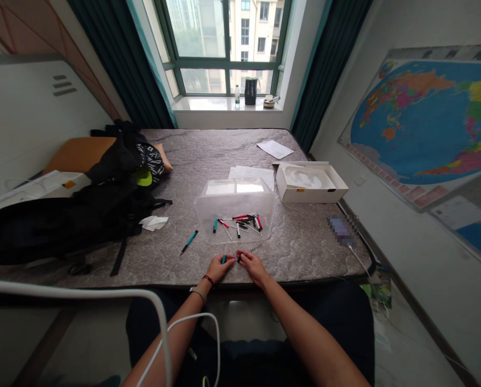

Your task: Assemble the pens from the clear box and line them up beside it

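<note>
My left hand (219, 269) is closed on a teal pen barrel (224, 259), from which a thin pale refill points up toward the box. Close beside it, my right hand (252, 266) pinches a small black pen part (239, 258). Just beyond both hands stands a clear plastic box (202, 208). Inside lie several pen parts (246, 219): red, black, white and teal barrels and thin white refills. To the left of the box, a teal and black pen (189, 242) rests on the mattress.
The mattress (208, 156) carries a white open carton (313, 194) at right, paper sheets (275, 149), a crumpled tissue (154, 223) and a black bag (42, 226) at left. A phone (341, 230) with a cable lies near the right edge. White tubing (103, 291) crosses the lower left foreground.
</note>
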A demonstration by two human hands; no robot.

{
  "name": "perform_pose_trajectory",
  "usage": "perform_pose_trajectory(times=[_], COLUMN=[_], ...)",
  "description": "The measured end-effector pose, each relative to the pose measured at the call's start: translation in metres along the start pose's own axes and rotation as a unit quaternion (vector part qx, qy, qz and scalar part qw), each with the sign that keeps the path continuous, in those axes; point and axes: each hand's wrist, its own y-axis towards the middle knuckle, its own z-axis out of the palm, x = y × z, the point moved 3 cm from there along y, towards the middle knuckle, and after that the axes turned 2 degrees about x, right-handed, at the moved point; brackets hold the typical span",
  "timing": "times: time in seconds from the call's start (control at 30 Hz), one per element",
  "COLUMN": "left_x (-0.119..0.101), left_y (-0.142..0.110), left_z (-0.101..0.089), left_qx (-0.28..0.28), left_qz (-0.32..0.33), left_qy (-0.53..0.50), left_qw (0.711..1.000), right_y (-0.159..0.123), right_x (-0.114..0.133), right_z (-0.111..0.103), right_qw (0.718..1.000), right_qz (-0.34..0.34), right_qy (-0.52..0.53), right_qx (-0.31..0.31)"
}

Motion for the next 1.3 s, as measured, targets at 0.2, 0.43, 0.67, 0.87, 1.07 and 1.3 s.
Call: perform_pose_trajectory(times=[0.2,0.43,0.67,0.87,1.07,1.3], left_x=[-0.002,-0.014,-0.017,-0.017,-0.019,-0.018], left_y=[-0.002,-0.006,-0.004,-0.009,-0.013,-0.013], left_z=[0.000,0.002,0.001,0.001,0.004,0.003], left_qx=[-0.002,0.029,0.036,0.030,0.018,0.030], left_qz=[-0.005,0.027,0.058,0.012,-0.021,-0.028], left_qy=[0.026,0.048,0.037,-0.013,-0.060,-0.052], left_qw=[1.000,0.998,0.997,0.999,0.998,0.998], right_y=[0.000,-0.007,-0.006,-0.002,0.001,0.001], right_x=[0.000,0.009,0.004,-0.010,-0.010,-0.008], right_z=[-0.001,0.011,0.024,0.011,0.012,0.010], right_qw=[1.000,0.992,0.989,0.996,0.994,0.992], right_qz=[-0.001,-0.035,-0.061,-0.014,0.097,0.104], right_qy=[0.013,-0.095,-0.097,0.086,0.037,0.045], right_qx=[0.007,0.081,0.093,-0.036,0.029,0.046])
